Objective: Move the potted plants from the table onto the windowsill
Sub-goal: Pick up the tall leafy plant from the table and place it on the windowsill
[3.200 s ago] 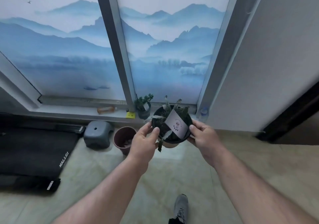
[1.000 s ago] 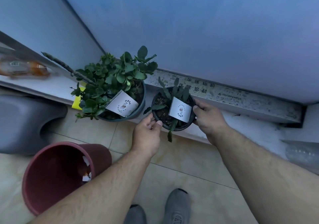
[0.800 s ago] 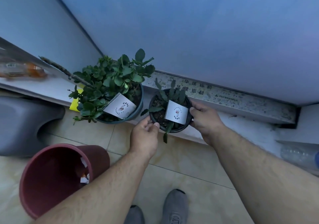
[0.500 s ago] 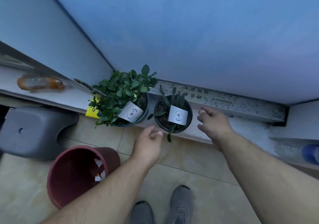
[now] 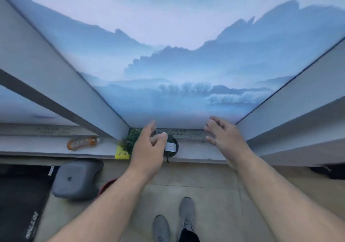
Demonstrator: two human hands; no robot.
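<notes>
Now pot (image 5: 172, 147) (sill) outside either grip.

Bare windowsill (image 5: 197, 153) right of the small pot (image 5: 172, 147); bottle (image 5: 82, 142) leftward.

The window blind (image 5: 177, 70) carries a misty blue mountain print; a black pot (image 5: 174, 149) bears a white label, beside green leaves (image 5: 133, 139), near an orange bottle (image 5: 82, 142).

You are standing in a home, by a low white windowsill (image 5: 196, 153) under a window covered with a blue misty-mountain printed film (image 5: 177, 73). A beige tiled floor (image 5: 214, 195), a grey plastic stool (image 5: 76, 179) and a black exercise mat (image 5: 20, 200) show it.
</notes>
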